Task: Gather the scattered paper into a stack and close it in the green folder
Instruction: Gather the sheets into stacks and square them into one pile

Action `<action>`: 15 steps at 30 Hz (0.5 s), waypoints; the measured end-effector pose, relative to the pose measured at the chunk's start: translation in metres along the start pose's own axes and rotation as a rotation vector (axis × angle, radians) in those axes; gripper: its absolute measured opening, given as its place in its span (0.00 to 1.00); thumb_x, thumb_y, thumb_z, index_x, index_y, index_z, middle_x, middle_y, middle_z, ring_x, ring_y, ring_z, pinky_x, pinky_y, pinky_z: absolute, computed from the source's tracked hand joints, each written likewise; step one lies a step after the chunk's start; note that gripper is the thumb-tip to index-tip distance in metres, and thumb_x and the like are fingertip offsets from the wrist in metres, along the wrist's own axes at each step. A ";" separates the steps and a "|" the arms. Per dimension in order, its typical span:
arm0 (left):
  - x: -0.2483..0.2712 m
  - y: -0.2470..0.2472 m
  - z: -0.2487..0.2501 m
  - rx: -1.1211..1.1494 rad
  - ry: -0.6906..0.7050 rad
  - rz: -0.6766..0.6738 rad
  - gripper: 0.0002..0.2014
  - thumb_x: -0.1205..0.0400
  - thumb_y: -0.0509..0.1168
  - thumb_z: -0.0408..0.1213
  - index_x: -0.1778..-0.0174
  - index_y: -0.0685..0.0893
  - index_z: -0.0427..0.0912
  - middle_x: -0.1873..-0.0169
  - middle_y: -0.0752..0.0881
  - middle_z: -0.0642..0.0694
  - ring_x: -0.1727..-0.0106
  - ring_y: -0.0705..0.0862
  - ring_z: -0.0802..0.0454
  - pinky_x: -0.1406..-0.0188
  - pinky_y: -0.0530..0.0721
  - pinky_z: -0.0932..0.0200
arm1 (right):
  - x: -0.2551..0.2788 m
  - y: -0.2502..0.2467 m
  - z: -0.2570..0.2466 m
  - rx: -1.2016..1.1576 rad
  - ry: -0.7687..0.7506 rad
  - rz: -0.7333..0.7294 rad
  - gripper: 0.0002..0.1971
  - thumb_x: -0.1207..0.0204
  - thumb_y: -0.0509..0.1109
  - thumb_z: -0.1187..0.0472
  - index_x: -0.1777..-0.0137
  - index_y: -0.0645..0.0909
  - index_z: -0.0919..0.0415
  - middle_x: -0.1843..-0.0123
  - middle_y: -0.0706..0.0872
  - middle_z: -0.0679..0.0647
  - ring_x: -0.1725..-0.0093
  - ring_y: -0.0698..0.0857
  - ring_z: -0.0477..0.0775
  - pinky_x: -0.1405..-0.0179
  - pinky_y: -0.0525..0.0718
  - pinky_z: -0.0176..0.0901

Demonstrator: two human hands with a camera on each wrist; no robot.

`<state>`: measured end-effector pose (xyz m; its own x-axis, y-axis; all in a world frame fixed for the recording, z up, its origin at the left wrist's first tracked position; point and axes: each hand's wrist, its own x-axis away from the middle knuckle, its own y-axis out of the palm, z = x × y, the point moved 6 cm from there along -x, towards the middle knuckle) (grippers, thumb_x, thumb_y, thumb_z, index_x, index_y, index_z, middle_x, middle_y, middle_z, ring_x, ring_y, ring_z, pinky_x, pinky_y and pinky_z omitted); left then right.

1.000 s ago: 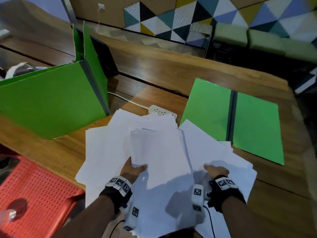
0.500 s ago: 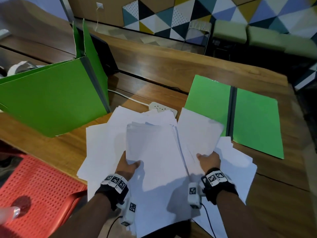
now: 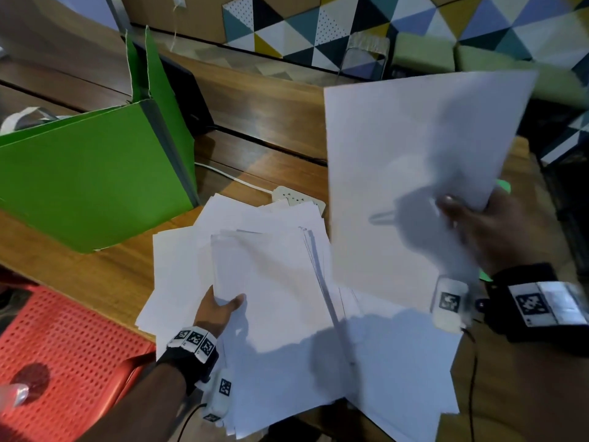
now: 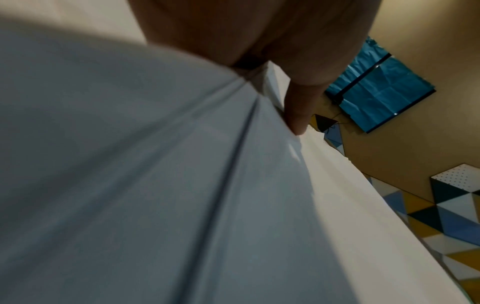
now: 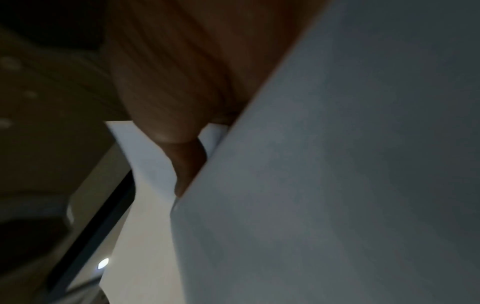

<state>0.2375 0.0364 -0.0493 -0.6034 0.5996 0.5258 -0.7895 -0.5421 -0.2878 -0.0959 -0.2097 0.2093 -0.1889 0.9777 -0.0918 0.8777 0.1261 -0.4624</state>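
White paper sheets (image 3: pixel 178 269) lie scattered over the wooden table's near edge. My left hand (image 3: pixel 220 309) grips the near edge of a thick paper stack (image 3: pixel 271 282), thumb on top; the left wrist view shows fingers (image 4: pixel 301 107) curled under that stack (image 4: pixel 155 185). My right hand (image 3: pixel 478 224) is raised and pinches a few loose sheets (image 3: pixel 414 161) by their lower right corner; they stand tilted in the air and hide almost all of the flat green folder, of which a sliver (image 3: pixel 503 186) shows. In the right wrist view the fingers (image 5: pixel 179 123) curl round the sheets' edge (image 5: pixel 337 164).
A second green folder (image 3: pixel 89 180) stands open and upright at the left. A white power strip (image 3: pixel 293 196) with its cord lies behind the papers. A red perforated stool (image 3: pixel 63 355) sits below the table's near left edge. Benches and a patterned wall lie beyond.
My right hand has lifted a few sheets from the table up and to the right, so they now cover the flat folder. The left hand keeps its hold on the stack.
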 end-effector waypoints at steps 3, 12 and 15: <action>0.001 0.002 0.000 0.088 -0.057 -0.024 0.23 0.25 0.73 0.47 0.38 0.78 0.39 0.50 0.86 0.44 0.41 0.82 0.41 0.42 0.76 0.50 | 0.010 0.054 0.023 -0.019 0.076 -0.217 0.09 0.29 0.76 0.55 0.57 0.81 0.60 0.65 0.83 0.45 0.68 0.78 0.46 0.71 0.73 0.34; -0.008 -0.003 -0.009 0.243 -0.156 -0.028 0.47 0.27 0.57 0.72 0.20 0.66 0.41 0.21 0.68 0.40 0.21 0.66 0.41 0.20 0.61 0.43 | 0.085 0.221 0.126 0.282 0.264 -0.614 0.32 0.22 0.69 0.52 0.21 0.63 0.58 0.23 0.74 0.55 0.25 0.73 0.56 0.27 0.72 0.49; -0.005 0.000 0.002 0.070 -0.032 -0.063 0.47 0.33 0.71 0.67 0.25 0.72 0.38 0.29 0.78 0.39 0.27 0.75 0.42 0.25 0.68 0.50 | 0.094 0.241 0.122 0.309 0.184 -0.726 0.37 0.21 0.67 0.49 0.17 0.54 0.55 0.18 0.65 0.54 0.19 0.64 0.56 0.22 0.64 0.52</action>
<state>0.2406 0.0323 -0.0499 -0.5477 0.6152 0.5670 -0.8155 -0.5440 -0.1976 0.0441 -0.1079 -0.0182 -0.5653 0.6854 0.4590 0.3980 0.7140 -0.5760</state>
